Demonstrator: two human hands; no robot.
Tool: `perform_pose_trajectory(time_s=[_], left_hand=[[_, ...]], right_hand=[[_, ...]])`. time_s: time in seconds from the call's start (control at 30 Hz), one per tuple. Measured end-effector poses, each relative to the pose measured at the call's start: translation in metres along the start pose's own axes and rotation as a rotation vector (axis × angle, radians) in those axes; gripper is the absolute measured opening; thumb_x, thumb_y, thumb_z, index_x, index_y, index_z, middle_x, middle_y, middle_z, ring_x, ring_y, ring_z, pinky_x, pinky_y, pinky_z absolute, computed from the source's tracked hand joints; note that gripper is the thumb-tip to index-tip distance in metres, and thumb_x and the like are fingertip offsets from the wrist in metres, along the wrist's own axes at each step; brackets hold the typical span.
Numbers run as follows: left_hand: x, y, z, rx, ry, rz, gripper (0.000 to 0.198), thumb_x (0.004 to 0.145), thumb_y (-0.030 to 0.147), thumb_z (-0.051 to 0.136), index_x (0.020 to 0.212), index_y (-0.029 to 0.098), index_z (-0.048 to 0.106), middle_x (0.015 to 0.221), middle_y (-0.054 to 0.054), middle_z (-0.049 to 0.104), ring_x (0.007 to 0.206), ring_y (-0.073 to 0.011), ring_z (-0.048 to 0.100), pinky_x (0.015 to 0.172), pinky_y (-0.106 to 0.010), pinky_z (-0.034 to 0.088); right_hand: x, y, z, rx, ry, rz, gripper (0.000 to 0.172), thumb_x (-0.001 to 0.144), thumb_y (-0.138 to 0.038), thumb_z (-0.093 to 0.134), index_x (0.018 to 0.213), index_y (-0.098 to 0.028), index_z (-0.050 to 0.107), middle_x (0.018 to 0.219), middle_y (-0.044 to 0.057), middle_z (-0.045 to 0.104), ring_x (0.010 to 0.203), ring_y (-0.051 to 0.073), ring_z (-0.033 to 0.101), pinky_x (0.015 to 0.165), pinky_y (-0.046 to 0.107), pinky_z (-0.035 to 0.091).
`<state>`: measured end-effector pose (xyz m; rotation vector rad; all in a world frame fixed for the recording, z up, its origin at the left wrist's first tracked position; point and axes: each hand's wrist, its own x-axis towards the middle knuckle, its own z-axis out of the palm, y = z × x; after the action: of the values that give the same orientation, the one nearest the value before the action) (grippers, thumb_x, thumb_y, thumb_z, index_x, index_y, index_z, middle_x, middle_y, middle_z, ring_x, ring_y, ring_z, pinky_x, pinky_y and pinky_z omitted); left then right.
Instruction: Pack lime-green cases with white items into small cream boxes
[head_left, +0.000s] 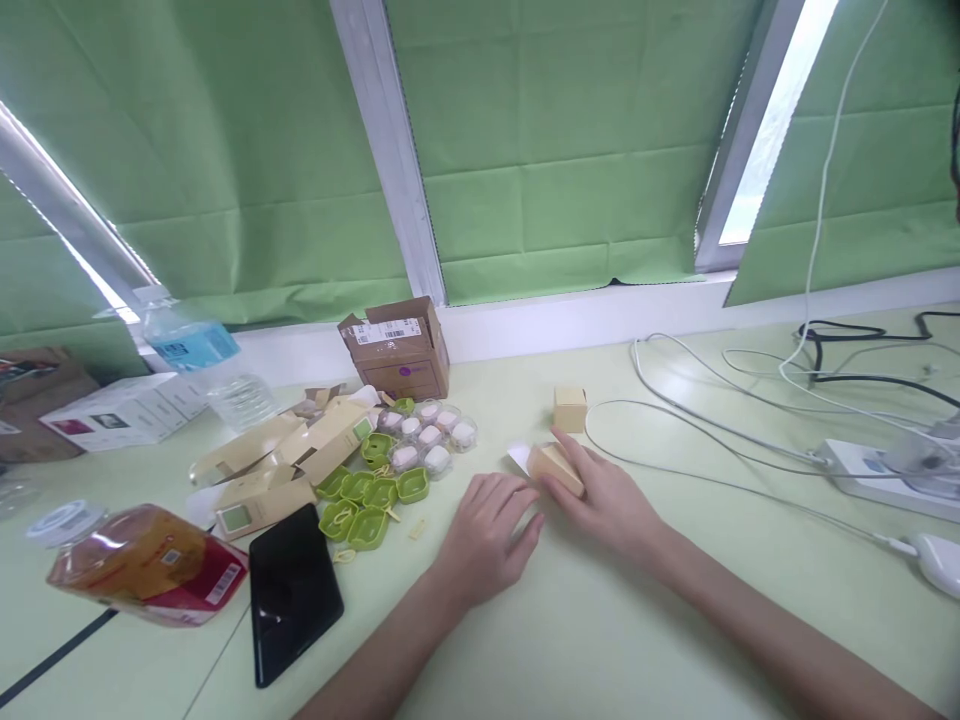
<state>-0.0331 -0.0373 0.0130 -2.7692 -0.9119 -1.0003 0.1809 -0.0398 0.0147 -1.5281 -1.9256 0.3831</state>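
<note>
My right hand [604,492] is closed around a small tan cardboard box [556,468], which lies tilted near the table's middle. A pale flap or paper [519,458] sticks out from the box's left end. Beside it, just left and lower, my left hand [487,535] rests over the table with fingers loosely bent and thumb apart, nothing visible in it. A second small tan box [570,410] stands upright behind my right hand. Further left lie several green plastic cases [367,500] and a cluster of clear round-lidded containers [431,437] with pale contents.
Opened cardboard packaging [322,440] heaps up at left, before a brown carton [405,355]. A black tablet [294,590], an amber-filled jar [150,565] and a water bottle [202,350] stand or lie leftward. Cables run right to a white power strip [885,475].
</note>
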Motion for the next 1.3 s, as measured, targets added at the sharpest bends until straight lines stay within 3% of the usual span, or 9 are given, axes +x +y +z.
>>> perform_pose_trajectory(time_s=[0.17, 0.3, 0.4, 0.47, 0.57, 0.67, 0.8, 0.93, 1.3], left_hand=[[0.002, -0.001, 0.002, 0.032, -0.043, 0.035, 0.076, 0.09, 0.046, 0.068, 0.153, 0.02, 0.034, 0.151, -0.023, 0.047, 0.138, -0.0381, 0.046, 0.106, -0.055, 0.043], [0.0, -0.005, -0.001, -0.079, -0.024, -0.024, 0.069, 0.092, 0.041, 0.068, 0.149, 0.022, 0.036, 0.146, -0.02, 0.053, 0.135, -0.0336, 0.051, 0.107, -0.051, 0.045], [-0.004, -0.005, -0.002, -0.287, 0.044, -0.281, 0.055, 0.09, 0.038, 0.07, 0.136, 0.023, 0.045, 0.134, -0.016, 0.061, 0.123, -0.0298, 0.061, 0.102, -0.047, 0.05], [-0.005, -0.003, 0.0, -0.494, 0.075, -0.471, 0.052, 0.087, 0.037, 0.073, 0.13, 0.023, 0.048, 0.128, -0.013, 0.064, 0.117, -0.0278, 0.064, 0.099, -0.044, 0.053], [-0.004, 0.004, 0.004, -0.857, 0.11, -0.589, 0.052, 0.089, 0.037, 0.071, 0.133, 0.023, 0.045, 0.132, -0.013, 0.063, 0.119, -0.0266, 0.063, 0.1, -0.043, 0.054], [-0.004, 0.011, 0.004, -1.05, 0.048, -0.54, 0.044, 0.098, 0.039, 0.057, 0.138, 0.023, 0.046, 0.139, -0.014, 0.06, 0.124, -0.027, 0.061, 0.104, -0.045, 0.053], [-0.004, 0.01, -0.002, -0.953, -0.079, -0.497, 0.039, 0.101, 0.037, 0.052, 0.136, 0.022, 0.054, 0.137, -0.013, 0.063, 0.121, -0.0275, 0.063, 0.104, -0.046, 0.053], [-0.005, 0.0, -0.005, -0.821, 0.047, -0.487, 0.051, 0.097, 0.03, 0.059, 0.146, 0.022, 0.046, 0.143, -0.016, 0.057, 0.126, -0.028, 0.059, 0.098, -0.042, 0.056], [-0.008, -0.003, -0.017, -0.422, -0.056, -0.018, 0.066, 0.094, 0.015, 0.058, 0.155, 0.028, 0.037, 0.155, -0.012, 0.048, 0.141, -0.0268, 0.049, 0.112, -0.045, 0.05]], right_hand=[[-0.005, -0.015, -0.007, 0.522, -0.186, 0.001, 0.048, 0.104, -0.051, 0.039, 0.14, -0.024, 0.056, 0.11, 0.009, 0.073, 0.079, 0.021, 0.071, 0.06, 0.031, 0.057], [-0.009, -0.016, 0.0, 0.654, -0.256, -0.02, 0.051, 0.101, -0.051, 0.048, 0.146, -0.027, 0.049, 0.117, 0.01, 0.07, 0.064, 0.014, 0.066, 0.054, 0.028, 0.056], [-0.012, -0.014, 0.005, 0.63, -0.182, -0.104, 0.064, 0.092, -0.049, 0.067, 0.149, -0.029, 0.044, 0.136, 0.013, 0.061, 0.1, 0.024, 0.07, 0.08, 0.038, 0.062], [-0.012, -0.013, 0.007, 0.591, -0.138, -0.175, 0.076, 0.084, -0.045, 0.076, 0.15, -0.031, 0.041, 0.149, 0.013, 0.051, 0.128, 0.029, 0.058, 0.1, 0.045, 0.056], [-0.011, -0.013, 0.009, 0.582, -0.081, -0.171, 0.092, 0.082, -0.044, 0.079, 0.157, -0.034, 0.026, 0.153, 0.013, 0.046, 0.138, 0.029, 0.051, 0.107, 0.049, 0.051], [-0.011, -0.014, 0.006, 0.552, -0.092, -0.19, 0.085, 0.084, -0.044, 0.078, 0.154, -0.032, 0.031, 0.15, 0.012, 0.051, 0.136, 0.029, 0.053, 0.109, 0.049, 0.05], [-0.011, -0.007, -0.005, 0.345, -0.069, -0.369, 0.07, 0.091, -0.037, 0.07, 0.151, -0.029, 0.036, 0.145, 0.013, 0.056, 0.131, 0.03, 0.056, 0.106, 0.048, 0.052], [-0.007, 0.006, -0.013, 0.043, 0.043, -0.541, 0.072, 0.089, -0.024, 0.062, 0.154, -0.027, 0.033, 0.143, 0.015, 0.056, 0.13, 0.033, 0.056, 0.103, 0.052, 0.052], [-0.004, 0.004, -0.023, 0.145, -0.249, -0.545, 0.074, 0.078, -0.016, 0.059, 0.148, -0.023, 0.037, 0.14, 0.014, 0.056, 0.122, 0.029, 0.06, 0.099, 0.045, 0.055]])
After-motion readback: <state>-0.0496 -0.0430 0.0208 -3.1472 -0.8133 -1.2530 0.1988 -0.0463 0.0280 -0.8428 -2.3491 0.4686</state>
